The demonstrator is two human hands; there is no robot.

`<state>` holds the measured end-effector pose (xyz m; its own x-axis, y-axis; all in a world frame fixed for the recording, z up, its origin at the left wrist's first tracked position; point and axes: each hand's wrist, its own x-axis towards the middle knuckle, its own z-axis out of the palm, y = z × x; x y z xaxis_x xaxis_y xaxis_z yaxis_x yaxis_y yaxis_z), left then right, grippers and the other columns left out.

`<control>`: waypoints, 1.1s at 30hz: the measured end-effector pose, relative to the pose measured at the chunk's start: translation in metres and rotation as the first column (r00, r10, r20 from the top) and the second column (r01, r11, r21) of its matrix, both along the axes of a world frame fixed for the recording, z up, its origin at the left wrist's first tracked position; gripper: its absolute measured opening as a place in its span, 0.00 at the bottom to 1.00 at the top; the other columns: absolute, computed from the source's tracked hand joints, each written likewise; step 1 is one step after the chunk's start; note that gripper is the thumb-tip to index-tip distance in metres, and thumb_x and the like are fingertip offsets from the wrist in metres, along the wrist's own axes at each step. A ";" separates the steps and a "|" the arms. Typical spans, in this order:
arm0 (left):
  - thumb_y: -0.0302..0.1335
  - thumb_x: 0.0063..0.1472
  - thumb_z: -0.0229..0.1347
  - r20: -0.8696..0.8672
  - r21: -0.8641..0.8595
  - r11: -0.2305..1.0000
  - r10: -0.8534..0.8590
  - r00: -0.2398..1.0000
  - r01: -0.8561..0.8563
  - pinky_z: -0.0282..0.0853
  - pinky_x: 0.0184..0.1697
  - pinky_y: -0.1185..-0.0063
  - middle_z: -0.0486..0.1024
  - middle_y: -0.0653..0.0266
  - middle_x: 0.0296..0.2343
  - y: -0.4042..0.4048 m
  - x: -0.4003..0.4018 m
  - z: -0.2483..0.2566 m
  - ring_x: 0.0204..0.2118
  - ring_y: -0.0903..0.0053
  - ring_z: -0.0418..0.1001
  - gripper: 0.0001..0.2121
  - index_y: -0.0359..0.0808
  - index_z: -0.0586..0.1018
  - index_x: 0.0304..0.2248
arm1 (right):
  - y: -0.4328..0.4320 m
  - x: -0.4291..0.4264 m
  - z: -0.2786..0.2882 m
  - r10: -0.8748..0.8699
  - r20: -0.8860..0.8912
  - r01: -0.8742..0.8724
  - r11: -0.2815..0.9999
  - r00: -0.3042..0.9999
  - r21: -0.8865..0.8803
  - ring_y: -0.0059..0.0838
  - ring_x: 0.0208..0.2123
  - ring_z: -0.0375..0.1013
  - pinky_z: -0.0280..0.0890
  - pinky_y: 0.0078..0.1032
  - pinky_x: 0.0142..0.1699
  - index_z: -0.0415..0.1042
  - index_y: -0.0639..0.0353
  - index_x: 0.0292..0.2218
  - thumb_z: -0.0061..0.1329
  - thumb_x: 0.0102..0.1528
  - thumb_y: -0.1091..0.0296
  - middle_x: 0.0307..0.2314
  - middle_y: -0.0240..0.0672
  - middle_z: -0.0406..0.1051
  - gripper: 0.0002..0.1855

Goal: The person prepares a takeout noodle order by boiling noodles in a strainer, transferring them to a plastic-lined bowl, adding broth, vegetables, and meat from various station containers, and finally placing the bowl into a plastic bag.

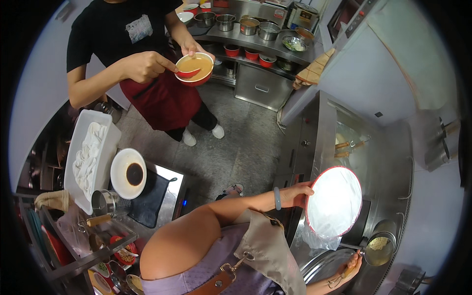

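My left hand [298,194] grips the edge of a white bowl [333,201] with a red rim, tilted so that its bright inside faces up. Clear plastic film [320,240] hangs below the rim. Lower right, my right hand [350,266] is closed around the wooden handle of a wire noodle strainer [381,254]. Pale noodles [378,243] lie in the strainer, which is out over the steel stove top. Just left of that hand is a round metal lid or pan [326,263], partly hidden by my arm and apron.
A co-worker [147,55] stands across the floor, stirring a red bowl [195,68] of brown liquid with a red spoon. A noodle cooker [346,143] holds more strainers. On the left are a tub [90,158] of white bundles and a bowl [128,173] with dark sauce. Pots [249,25] line the back counter.
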<state>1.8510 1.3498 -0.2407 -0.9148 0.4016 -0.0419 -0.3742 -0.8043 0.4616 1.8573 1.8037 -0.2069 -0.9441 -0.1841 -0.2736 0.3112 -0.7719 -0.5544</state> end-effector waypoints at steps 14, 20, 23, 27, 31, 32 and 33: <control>0.38 0.47 0.53 0.013 0.021 0.999 -0.029 0.999 0.029 0.66 0.46 0.70 0.66 0.60 0.43 0.010 -0.002 -0.001 0.44 0.72 0.67 0.32 0.38 0.58 0.51 | -0.008 0.019 0.003 0.011 -0.040 -0.012 1.000 0.999 -0.027 0.18 0.18 0.59 0.58 0.15 0.20 0.55 0.72 0.47 0.28 0.60 0.61 0.28 0.37 0.63 0.22; 0.39 0.46 0.53 0.005 0.032 0.996 -0.082 0.997 0.082 0.58 0.50 0.73 0.64 0.65 0.46 0.002 -0.004 0.003 0.48 0.75 0.62 0.32 0.40 0.59 0.52 | -0.028 0.016 0.009 -0.044 -0.033 0.045 0.999 0.998 0.018 0.16 0.18 0.58 0.57 0.14 0.17 0.56 0.70 0.47 0.28 0.60 0.63 0.27 0.37 0.63 0.20; 0.39 0.46 0.54 0.034 0.011 0.996 -0.088 0.996 0.088 0.57 0.51 0.73 0.63 0.65 0.46 0.007 -0.005 -0.002 0.49 0.75 0.61 0.33 0.40 0.59 0.52 | -0.034 0.019 0.012 -0.082 -0.011 0.082 0.997 0.997 0.002 0.16 0.17 0.57 0.56 0.13 0.17 0.55 0.70 0.47 0.28 0.60 0.63 0.27 0.37 0.62 0.20; 0.39 0.46 0.54 0.037 0.022 0.994 -0.111 0.993 0.111 0.58 0.50 0.73 0.63 0.64 0.47 0.017 -0.007 -0.008 0.49 0.74 0.61 0.34 0.39 0.58 0.52 | -0.022 0.021 0.011 -0.046 -0.004 0.046 0.999 0.999 -0.006 0.16 0.17 0.57 0.57 0.13 0.17 0.55 0.71 0.48 0.28 0.60 0.63 0.28 0.37 0.62 0.20; 0.39 0.46 0.54 0.051 -0.001 0.999 -0.037 0.998 0.038 0.62 0.47 0.75 0.64 0.65 0.43 0.027 -0.001 -0.007 0.45 0.76 0.64 0.32 0.38 0.60 0.51 | -0.024 0.019 0.014 -0.029 0.012 0.029 0.999 1.000 -0.022 0.16 0.17 0.57 0.56 0.13 0.17 0.54 0.72 0.48 0.27 0.60 0.62 0.28 0.37 0.62 0.21; 0.38 0.46 0.54 0.049 0.000 1.000 0.005 0.999 -0.005 0.64 0.44 0.77 0.66 0.66 0.41 0.032 0.001 -0.006 0.42 0.78 0.66 0.31 0.38 0.61 0.50 | -0.025 0.019 0.016 -0.025 0.023 0.026 0.999 0.999 -0.033 0.17 0.17 0.56 0.57 0.13 0.18 0.53 0.73 0.48 0.27 0.60 0.62 0.28 0.37 0.62 0.22; 0.38 0.46 0.53 0.048 0.001 0.999 0.043 0.998 -0.043 0.66 0.42 0.79 0.67 0.67 0.38 0.038 0.004 -0.005 0.40 0.80 0.67 0.29 0.38 0.62 0.49 | -0.022 0.018 0.016 -0.004 0.027 0.005 0.999 1.000 -0.048 0.17 0.17 0.56 0.57 0.14 0.19 0.53 0.73 0.48 0.27 0.60 0.62 0.27 0.37 0.61 0.22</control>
<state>1.8545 1.3882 -0.2453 -0.9283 0.3619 -0.0853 -0.3607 -0.8210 0.4426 1.8750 1.7814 -0.1906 -0.9374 -0.1935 -0.2897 0.3219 -0.7988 -0.5082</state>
